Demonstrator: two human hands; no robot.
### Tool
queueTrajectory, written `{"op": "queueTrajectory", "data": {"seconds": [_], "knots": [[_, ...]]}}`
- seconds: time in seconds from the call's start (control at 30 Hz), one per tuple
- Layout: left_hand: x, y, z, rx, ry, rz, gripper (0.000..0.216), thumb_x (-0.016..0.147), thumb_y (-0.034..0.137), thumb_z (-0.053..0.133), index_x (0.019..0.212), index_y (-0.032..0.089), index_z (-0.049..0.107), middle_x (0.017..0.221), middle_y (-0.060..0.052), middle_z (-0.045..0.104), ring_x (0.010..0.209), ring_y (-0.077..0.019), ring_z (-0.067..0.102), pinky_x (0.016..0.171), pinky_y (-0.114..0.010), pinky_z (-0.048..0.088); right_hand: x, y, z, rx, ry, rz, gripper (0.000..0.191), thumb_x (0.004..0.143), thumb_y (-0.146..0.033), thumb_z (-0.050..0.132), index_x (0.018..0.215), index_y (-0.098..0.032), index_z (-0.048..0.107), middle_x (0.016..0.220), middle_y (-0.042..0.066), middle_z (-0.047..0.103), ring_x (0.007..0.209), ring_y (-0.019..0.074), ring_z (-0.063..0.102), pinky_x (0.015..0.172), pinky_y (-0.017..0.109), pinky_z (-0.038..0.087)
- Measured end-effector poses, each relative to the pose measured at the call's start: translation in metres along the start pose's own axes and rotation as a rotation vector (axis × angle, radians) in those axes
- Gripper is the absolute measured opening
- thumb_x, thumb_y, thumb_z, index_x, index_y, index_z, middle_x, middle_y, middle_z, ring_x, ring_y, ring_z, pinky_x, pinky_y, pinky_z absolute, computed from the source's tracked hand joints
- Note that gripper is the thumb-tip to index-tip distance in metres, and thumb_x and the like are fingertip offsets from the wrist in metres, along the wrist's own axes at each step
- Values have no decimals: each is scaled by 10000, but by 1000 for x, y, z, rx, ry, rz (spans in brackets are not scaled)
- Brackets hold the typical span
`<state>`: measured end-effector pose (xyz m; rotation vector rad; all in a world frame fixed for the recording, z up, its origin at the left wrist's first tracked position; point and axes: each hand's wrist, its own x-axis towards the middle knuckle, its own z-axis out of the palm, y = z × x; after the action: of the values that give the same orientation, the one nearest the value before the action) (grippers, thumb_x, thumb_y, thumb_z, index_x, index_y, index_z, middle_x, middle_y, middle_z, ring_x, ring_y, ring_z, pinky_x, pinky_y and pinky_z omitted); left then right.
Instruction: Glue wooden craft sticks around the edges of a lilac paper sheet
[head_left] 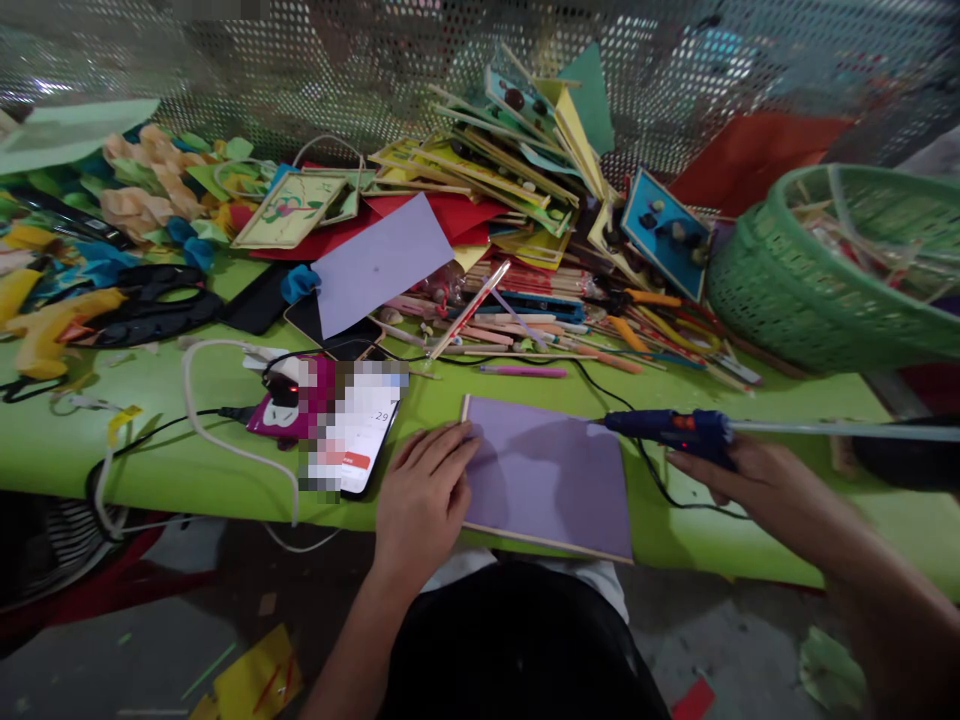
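Note:
A purple card-covered board (551, 475) lies at the front edge of the green table (187, 460). My left hand (424, 495) rests flat on the board's left edge, fingers stretched out. My right hand (750, 480) is closed round a blue glue gun (679, 430), its nozzle pointing left just above the board's far right corner. A long glue stick (840, 430) juts out of the gun's back to the right. The gun's black cord (660, 485) runs across the table beside the board.
A phone (356, 430) lies left of my left hand by a pink charger and white cable (195, 400). Behind are another purple sheet (379, 262), wooden sticks, stacked craft frames (495, 170), black scissors (157, 300), a yellow glue gun (45, 325) and a green basket (832, 270).

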<state>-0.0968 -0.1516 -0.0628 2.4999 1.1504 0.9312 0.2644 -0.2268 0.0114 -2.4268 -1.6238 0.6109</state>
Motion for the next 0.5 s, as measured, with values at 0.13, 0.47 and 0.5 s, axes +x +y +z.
{"op": "queueTrajectory", "data": {"seconds": [0.13,0.47,0.5], "knots": [[-1,0,0,-3,-12,-6,442,920,32,533,1289,211,697,1377,-61,729,1258,-250,691,1123,-499,524,0,1,-1,-12,-15,8,633,745,-870,483,497,-287,474,468,-10,461,476,195,486,521,359,386],[2,3,-3,-6,-16,-13,438,911,27,533,1263,215,715,1364,-60,737,1237,-254,704,1110,-498,534,2,3,2,-24,-5,-17,647,755,-870,491,490,-279,481,486,5,505,488,207,523,536,357,385],[2,3,-3,-8,-15,-15,437,912,28,536,1262,218,715,1363,-55,738,1235,-253,706,1114,-495,531,3,1,3,-21,-16,-19,646,758,-867,491,493,-278,487,486,6,506,486,207,521,532,356,383]]}}
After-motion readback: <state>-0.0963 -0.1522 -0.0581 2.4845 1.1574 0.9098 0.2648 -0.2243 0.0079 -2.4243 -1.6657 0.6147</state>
